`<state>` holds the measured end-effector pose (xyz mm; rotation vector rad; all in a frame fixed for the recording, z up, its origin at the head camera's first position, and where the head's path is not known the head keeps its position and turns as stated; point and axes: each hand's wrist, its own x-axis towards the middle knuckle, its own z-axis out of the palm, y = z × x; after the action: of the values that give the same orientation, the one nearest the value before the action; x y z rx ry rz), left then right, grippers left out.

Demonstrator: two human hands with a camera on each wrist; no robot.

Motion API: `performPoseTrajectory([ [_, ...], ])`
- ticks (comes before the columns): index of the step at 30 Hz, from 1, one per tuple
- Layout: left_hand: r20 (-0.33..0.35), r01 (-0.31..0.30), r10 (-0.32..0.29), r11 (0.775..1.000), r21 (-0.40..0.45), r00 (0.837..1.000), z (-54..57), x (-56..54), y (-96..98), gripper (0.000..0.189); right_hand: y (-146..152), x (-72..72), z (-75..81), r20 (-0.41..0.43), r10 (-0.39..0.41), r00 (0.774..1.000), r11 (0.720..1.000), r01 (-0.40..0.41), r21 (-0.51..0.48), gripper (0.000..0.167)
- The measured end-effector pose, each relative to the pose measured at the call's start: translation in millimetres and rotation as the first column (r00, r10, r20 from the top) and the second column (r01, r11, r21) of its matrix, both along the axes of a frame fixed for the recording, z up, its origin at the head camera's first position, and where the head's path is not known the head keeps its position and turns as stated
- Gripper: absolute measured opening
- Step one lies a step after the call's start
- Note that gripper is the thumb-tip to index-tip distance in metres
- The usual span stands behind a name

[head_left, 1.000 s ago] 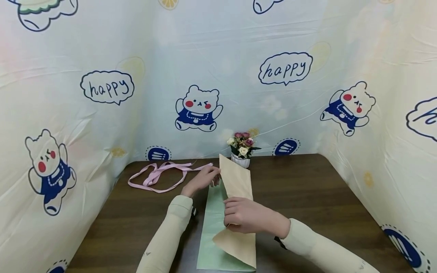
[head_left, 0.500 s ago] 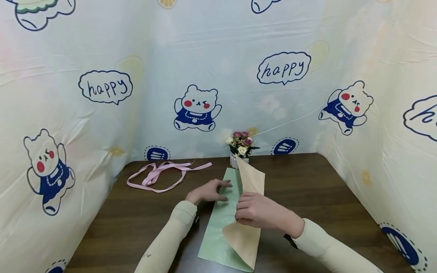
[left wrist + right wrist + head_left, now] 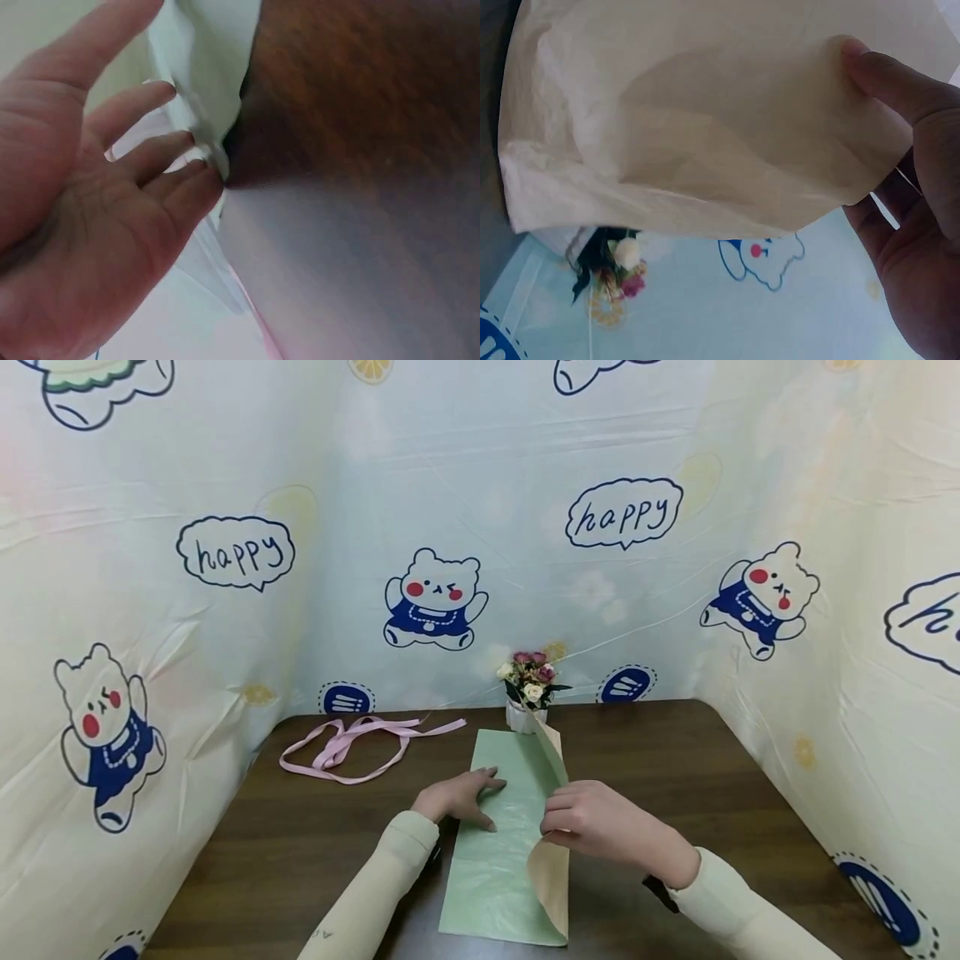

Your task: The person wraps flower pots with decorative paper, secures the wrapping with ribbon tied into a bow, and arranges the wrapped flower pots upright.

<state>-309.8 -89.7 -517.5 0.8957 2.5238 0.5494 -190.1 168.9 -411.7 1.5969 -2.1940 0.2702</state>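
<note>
A sheet of paper, green on its upper face (image 3: 495,877) and tan on its other side (image 3: 705,127), lies lengthwise on the table in the head view. Its right part is lifted and curls up. My right hand (image 3: 596,827) pinches the edge of that raised flap, with the thumb on the tan face in the right wrist view. My left hand (image 3: 457,797) rests on the green face near the left edge, fingers spread. In the left wrist view, the left hand's fingertips (image 3: 184,139) touch the paper's edge.
A small white pot of artificial flowers (image 3: 531,685) stands behind the paper's far end. A loosely looped pink ribbon (image 3: 337,752) lies at the back left of the brown table (image 3: 697,777). Printed cloth (image 3: 525,527) hangs round the table on three sides.
My right hand has drawn the flap to the right, opening it so more green shows. My left hand has come off the far left edge down onto the green face.
</note>
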Motion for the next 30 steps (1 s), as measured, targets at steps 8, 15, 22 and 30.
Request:
performPoseTrajectory([
  [8,-0.010,-0.069,0.069,0.995,-0.065,0.998,4.2,5.0,-2.9,0.094,31,9.6,16.0,0.199,-0.206,0.958,0.979,0.199,0.053,0.025],
  [15,-0.030,-0.086,0.084,0.992,-0.093,0.996,4.9,6.0,-6.6,0.096,59,18.6,26.3,0.354,-0.375,0.857,0.927,0.357,0.117,0.049],
  [22,-0.025,-0.102,0.100,0.989,-0.104,0.995,7.9,7.6,-10.2,0.096,85,27.5,19.5,0.494,-0.503,0.709,0.861,0.464,0.209,0.057],
  [30,-0.037,-0.115,0.111,0.986,-0.118,0.993,10.8,9.7,-13.3,0.100,111,30.4,-1.2,0.592,-0.493,0.637,0.865,0.429,0.259,0.063],
])
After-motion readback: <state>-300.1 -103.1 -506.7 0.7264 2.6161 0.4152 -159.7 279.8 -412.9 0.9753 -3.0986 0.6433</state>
